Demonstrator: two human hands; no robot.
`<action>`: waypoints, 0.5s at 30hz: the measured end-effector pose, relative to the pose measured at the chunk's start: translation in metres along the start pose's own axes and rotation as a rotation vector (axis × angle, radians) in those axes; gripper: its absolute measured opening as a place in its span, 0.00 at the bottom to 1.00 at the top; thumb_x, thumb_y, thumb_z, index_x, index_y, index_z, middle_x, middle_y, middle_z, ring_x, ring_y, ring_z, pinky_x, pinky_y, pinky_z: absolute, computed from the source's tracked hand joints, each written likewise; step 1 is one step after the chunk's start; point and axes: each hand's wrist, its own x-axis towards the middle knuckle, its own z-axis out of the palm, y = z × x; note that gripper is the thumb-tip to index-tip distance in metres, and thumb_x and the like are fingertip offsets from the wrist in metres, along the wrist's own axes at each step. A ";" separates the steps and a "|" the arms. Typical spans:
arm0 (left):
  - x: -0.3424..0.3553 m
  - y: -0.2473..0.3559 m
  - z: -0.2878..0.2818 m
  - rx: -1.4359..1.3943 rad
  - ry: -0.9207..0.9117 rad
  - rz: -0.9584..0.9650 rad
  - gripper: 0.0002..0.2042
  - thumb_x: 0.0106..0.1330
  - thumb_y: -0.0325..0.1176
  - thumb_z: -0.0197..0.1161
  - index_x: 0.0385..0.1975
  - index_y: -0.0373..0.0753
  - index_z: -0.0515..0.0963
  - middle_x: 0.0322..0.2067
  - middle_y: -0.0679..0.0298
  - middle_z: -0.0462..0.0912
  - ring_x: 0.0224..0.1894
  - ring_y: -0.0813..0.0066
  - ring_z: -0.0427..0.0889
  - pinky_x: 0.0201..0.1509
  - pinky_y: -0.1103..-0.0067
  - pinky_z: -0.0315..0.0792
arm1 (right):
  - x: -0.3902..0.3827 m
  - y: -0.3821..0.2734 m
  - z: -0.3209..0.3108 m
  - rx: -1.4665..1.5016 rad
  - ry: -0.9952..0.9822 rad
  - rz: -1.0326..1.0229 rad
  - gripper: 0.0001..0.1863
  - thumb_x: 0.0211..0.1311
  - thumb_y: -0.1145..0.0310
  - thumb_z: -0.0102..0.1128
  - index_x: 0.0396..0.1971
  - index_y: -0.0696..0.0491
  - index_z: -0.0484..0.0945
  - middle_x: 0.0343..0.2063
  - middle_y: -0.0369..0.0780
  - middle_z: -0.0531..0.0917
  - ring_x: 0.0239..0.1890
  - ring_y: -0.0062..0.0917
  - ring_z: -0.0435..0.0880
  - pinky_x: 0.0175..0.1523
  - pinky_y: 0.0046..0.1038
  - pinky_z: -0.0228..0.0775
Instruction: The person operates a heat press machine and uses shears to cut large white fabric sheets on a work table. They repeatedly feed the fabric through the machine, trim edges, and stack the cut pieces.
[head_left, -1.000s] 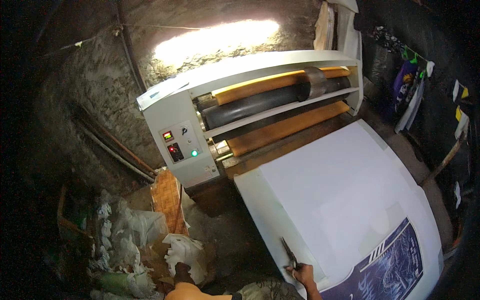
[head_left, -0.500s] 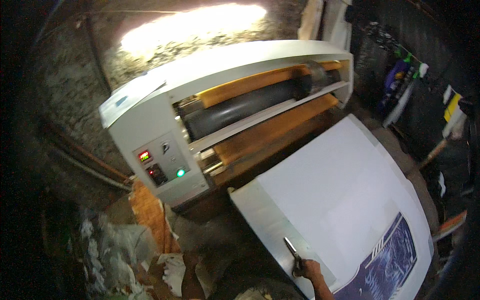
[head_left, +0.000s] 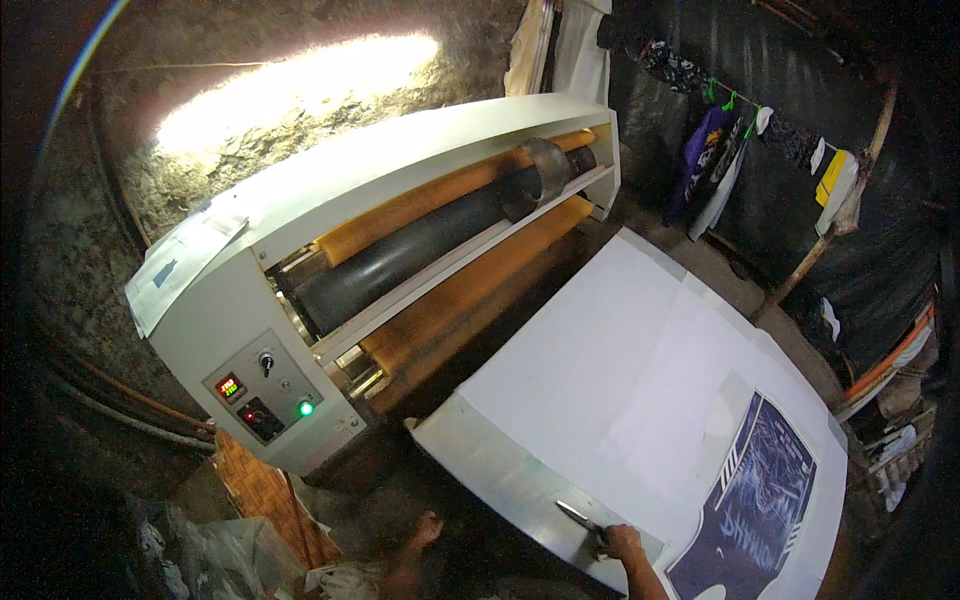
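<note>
My right hand (head_left: 622, 542) grips dark-handled scissors (head_left: 580, 519) at the near left edge of a white-covered table (head_left: 540, 410), their blades pointing forward and left over a bare, greyish strip. Right of them lies a dark blue printed panel (head_left: 745, 505) with white stripes and lines, on white sheeting. My left hand (head_left: 428, 525) is off the table's left side, above the dim floor, its fingers curled with nothing visible in them. Below it are pale crumpled scraps (head_left: 335, 580).
A white roller press (head_left: 200, 310) with orange and black rollers and a lit control panel stands behind the table. A woven board (head_left: 255, 480) leans low at left. Garments (head_left: 705, 160) hang from a line at right, beside a wooden pole (head_left: 785, 280).
My left hand has lifted from the white scraps and moved rightward. My right hand keeps the scissors at the table's edge. The view has shifted, bringing more of the hanging garments in.
</note>
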 end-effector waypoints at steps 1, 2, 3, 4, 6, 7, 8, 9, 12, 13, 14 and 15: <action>-0.009 -0.004 0.010 -0.011 -0.066 0.050 0.32 0.68 0.53 0.53 0.66 0.39 0.60 0.59 0.46 0.69 0.56 0.52 0.73 0.60 0.57 0.67 | 0.001 0.003 0.001 0.030 -0.001 -0.040 0.17 0.47 0.54 0.65 0.34 0.49 0.83 0.33 0.47 0.85 0.38 0.43 0.85 0.43 0.43 0.77; -0.018 -0.009 0.016 0.008 -0.079 -0.026 0.31 0.68 0.52 0.54 0.65 0.39 0.60 0.59 0.46 0.69 0.55 0.52 0.74 0.59 0.57 0.68 | 0.002 0.006 0.002 0.032 0.011 -0.064 0.17 0.46 0.54 0.65 0.33 0.49 0.83 0.33 0.46 0.85 0.38 0.43 0.85 0.42 0.42 0.77; -0.026 -0.014 0.019 0.022 -0.080 -0.088 0.31 0.68 0.51 0.54 0.65 0.38 0.60 0.58 0.46 0.70 0.55 0.52 0.74 0.59 0.58 0.68 | 0.003 0.008 0.004 0.034 0.024 -0.087 0.17 0.46 0.54 0.65 0.32 0.50 0.83 0.32 0.46 0.85 0.38 0.43 0.85 0.42 0.42 0.78; -0.035 -0.019 0.021 0.033 -0.079 -0.139 0.30 0.68 0.50 0.54 0.64 0.38 0.61 0.57 0.47 0.70 0.54 0.53 0.74 0.58 0.58 0.68 | 0.004 0.010 0.007 -0.006 0.023 -0.102 0.17 0.45 0.54 0.65 0.31 0.50 0.83 0.32 0.46 0.85 0.37 0.43 0.85 0.42 0.41 0.78; -0.051 -0.027 0.023 0.036 -0.063 -0.213 0.29 0.67 0.49 0.55 0.63 0.37 0.62 0.56 0.47 0.71 0.53 0.53 0.75 0.57 0.59 0.69 | 0.007 0.011 0.013 0.027 0.084 -0.107 0.16 0.45 0.55 0.66 0.30 0.51 0.82 0.31 0.46 0.85 0.37 0.43 0.85 0.41 0.41 0.78; -0.056 -0.029 0.023 0.036 -0.057 -0.248 0.29 0.67 0.48 0.55 0.62 0.37 0.62 0.55 0.47 0.71 0.52 0.53 0.75 0.57 0.60 0.69 | 0.008 0.011 0.017 -0.012 0.088 -0.103 0.16 0.45 0.56 0.66 0.30 0.52 0.82 0.30 0.46 0.85 0.36 0.43 0.85 0.41 0.41 0.78; -0.062 -0.031 0.023 0.036 -0.041 -0.273 0.28 0.67 0.47 0.55 0.62 0.37 0.63 0.54 0.48 0.72 0.52 0.54 0.75 0.56 0.60 0.69 | 0.008 0.011 0.019 0.039 0.120 -0.094 0.16 0.45 0.56 0.66 0.29 0.52 0.82 0.30 0.47 0.85 0.36 0.44 0.85 0.40 0.41 0.78; -0.068 -0.033 0.023 0.036 -0.025 -0.295 0.28 0.67 0.46 0.56 0.61 0.37 0.63 0.53 0.48 0.72 0.51 0.54 0.75 0.56 0.60 0.69 | 0.009 0.011 0.022 0.059 0.126 -0.083 0.16 0.45 0.57 0.66 0.29 0.53 0.82 0.29 0.48 0.85 0.35 0.44 0.85 0.40 0.42 0.78; -0.083 -0.034 0.023 0.034 0.029 -0.335 0.26 0.66 0.43 0.56 0.60 0.36 0.65 0.51 0.49 0.73 0.50 0.54 0.76 0.54 0.62 0.70 | 0.009 0.014 0.025 0.080 0.143 -0.121 0.15 0.45 0.58 0.65 0.28 0.53 0.83 0.29 0.49 0.84 0.34 0.45 0.85 0.40 0.43 0.78; -0.088 -0.033 0.024 0.034 0.048 -0.340 0.25 0.66 0.42 0.57 0.59 0.36 0.65 0.51 0.49 0.74 0.49 0.55 0.76 0.54 0.62 0.70 | 0.008 0.015 0.025 0.064 0.148 -0.130 0.15 0.46 0.57 0.65 0.29 0.53 0.83 0.29 0.49 0.84 0.34 0.45 0.85 0.40 0.43 0.78; -0.092 -0.032 0.025 0.030 0.065 -0.336 0.25 0.65 0.41 0.57 0.59 0.35 0.66 0.50 0.50 0.74 0.48 0.55 0.76 0.53 0.63 0.71 | 0.007 0.016 0.025 0.016 0.137 -0.137 0.15 0.46 0.57 0.65 0.29 0.53 0.83 0.29 0.49 0.84 0.35 0.45 0.85 0.40 0.43 0.78; -0.096 -0.030 0.026 0.028 0.084 -0.331 0.24 0.65 0.41 0.57 0.58 0.35 0.66 0.49 0.50 0.75 0.48 0.55 0.77 0.53 0.63 0.71 | 0.005 0.017 0.025 0.021 0.196 -0.136 0.15 0.45 0.58 0.65 0.30 0.52 0.83 0.30 0.49 0.85 0.35 0.45 0.85 0.39 0.43 0.78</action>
